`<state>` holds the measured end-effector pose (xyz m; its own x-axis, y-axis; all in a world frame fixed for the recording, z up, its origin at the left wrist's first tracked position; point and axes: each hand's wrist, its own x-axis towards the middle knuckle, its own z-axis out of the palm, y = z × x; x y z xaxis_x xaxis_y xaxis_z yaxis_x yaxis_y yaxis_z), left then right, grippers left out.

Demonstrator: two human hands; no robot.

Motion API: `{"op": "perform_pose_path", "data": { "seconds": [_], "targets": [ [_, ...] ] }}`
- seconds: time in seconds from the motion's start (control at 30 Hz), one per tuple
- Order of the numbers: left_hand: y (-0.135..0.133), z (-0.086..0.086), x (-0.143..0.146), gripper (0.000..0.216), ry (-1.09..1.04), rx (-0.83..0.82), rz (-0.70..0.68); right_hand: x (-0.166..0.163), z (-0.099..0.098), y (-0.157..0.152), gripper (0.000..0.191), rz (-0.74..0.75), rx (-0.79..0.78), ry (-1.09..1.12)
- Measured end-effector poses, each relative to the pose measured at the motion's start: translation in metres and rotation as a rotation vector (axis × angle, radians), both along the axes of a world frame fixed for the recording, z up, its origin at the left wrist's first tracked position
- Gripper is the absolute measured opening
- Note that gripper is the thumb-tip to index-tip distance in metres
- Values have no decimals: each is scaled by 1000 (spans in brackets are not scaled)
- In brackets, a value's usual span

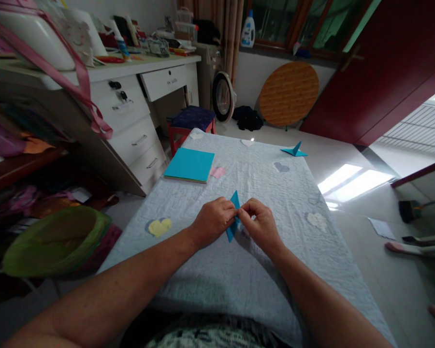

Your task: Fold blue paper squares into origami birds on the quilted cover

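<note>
Between my two hands is a small folded piece of blue origami paper (231, 232), its pointed ends showing above and below my fingers. My left hand (214, 220) is closed on its left side, pinching it over the table. From the right, my right hand (260, 223) pinches the paper's middle with thumb and forefinger, the fingertips of both hands nearly touching. The exact folds under my fingers are hidden. A stack of square blue paper (190, 165) lies farther off to the left. Near the far right corner sits a folded blue paper shape (295, 151) with an upright point.
A pale quilted cloth with heart patches (275, 193) covers the table. Beyond its far left corner stands a stool (192, 118). A white desk with drawers (130, 108) is at the left, and a bin with a green liner (54, 241) stands on the floor.
</note>
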<state>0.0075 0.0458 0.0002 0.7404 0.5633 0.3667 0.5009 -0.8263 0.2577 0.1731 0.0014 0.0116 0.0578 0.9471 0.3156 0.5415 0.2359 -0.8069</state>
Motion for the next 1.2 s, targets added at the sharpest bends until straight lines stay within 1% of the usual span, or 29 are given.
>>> {"op": "perform_pose_path", "data": {
  "seconds": [0.1, 0.23, 0.3, 0.37, 0.5, 0.7, 1.0, 1.2],
  "targets": [
    [-1, 1, -1, 26, -70, -73, -11, 0, 1, 0, 16, -2, -43, 60],
    [0, 2, -3, 11, -336, -244, 4, 3, 2, 1, 18, 34, -202, 253],
    [0, 2, -4, 5, -436, -310, 21, 4, 2, 2, 20, 47, -286, 346],
    [0, 2, -5, 1, -471, -350, 22, 5, 2, 3, 23, 63, -359, 420],
    [1, 2, -4, 5, -492, -390, 17, 6, 1, 4, 27, 94, -460, 515],
    [3, 2, -5, 6, -508, -418, 0, 8, 2, 5, 27, 141, -504, 553],
    [4, 3, -5, 6, -498, -440, -32, 10, -3, 5, 24, 168, -515, 496],
    [3, 4, -4, 7, -522, -477, -41, 10, 0, 5, 23, 164, -521, 465]
  ]
}}
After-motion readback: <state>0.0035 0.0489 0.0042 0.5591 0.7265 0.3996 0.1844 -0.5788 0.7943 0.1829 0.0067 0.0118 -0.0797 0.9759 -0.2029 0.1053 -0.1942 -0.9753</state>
